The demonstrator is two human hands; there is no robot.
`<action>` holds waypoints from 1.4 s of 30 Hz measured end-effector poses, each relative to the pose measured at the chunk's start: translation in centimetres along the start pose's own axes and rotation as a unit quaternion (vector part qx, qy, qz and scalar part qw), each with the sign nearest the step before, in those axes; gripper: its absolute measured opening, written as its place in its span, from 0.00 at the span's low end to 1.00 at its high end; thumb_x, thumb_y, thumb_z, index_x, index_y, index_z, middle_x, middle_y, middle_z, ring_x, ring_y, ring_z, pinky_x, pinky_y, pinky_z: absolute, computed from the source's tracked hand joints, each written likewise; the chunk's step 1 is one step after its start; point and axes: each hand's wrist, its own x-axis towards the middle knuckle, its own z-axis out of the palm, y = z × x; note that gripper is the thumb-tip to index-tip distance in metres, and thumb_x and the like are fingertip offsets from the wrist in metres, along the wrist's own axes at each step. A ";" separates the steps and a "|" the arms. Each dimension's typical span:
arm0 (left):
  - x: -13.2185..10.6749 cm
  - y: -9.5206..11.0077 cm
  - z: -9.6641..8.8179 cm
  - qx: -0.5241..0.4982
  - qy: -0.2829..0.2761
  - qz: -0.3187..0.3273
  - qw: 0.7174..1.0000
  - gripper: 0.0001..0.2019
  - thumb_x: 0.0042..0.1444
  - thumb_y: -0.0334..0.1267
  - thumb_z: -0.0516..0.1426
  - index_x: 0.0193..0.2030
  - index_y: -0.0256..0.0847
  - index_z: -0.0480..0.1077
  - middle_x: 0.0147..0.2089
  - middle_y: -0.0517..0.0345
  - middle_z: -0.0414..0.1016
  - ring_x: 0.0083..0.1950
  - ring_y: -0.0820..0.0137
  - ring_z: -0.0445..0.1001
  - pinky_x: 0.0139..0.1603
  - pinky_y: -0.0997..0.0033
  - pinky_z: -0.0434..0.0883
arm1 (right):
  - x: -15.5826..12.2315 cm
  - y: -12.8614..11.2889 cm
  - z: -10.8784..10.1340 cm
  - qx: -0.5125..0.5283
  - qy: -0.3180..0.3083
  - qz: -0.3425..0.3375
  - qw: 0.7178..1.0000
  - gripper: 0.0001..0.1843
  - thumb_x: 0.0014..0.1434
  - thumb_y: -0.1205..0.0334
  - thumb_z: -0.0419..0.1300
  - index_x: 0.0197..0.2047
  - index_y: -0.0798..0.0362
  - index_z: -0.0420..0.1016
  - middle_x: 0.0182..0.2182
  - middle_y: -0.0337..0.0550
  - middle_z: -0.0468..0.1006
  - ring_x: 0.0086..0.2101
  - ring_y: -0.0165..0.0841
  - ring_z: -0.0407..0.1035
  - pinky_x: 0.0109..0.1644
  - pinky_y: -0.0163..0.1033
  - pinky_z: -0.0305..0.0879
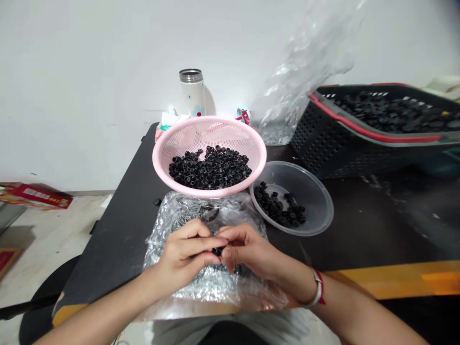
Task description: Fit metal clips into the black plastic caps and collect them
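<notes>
Between the left grip and the right grip, a small black ring-shaped piece sits pinched at the fingertips, both grips clenched on it and about equally near; the fingers hide most of it, so which way its long axis runs cannot be told. Directly below the grips lies a crumpled clear plastic bag on the black desk. Straight ahead of the grips, a round pink plastic colander holds a heap of similar black rings. Ahead and to the right of the grips, a clear round plastic bowl holds a smaller scatter of black rings. Farther right, beyond the bowl, a dark perforated crate with a red rim is filled with more black pieces. Beyond the colander stands a white flask with a steel cap, and a white band with a red cord circles the right wrist.
</notes>
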 end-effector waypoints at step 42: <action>-1.0 0.3 0.1 0.029 0.025 -0.060 0.997 0.18 0.63 0.32 0.56 0.59 0.49 0.69 0.42 0.57 0.71 0.37 0.72 0.71 0.38 0.75 0.70 | 0.0 -0.1 0.4 -0.008 0.058 -0.053 0.997 0.21 0.42 0.52 0.76 0.31 0.56 0.74 0.24 0.35 0.74 0.21 0.23 0.65 0.23 0.28 0.66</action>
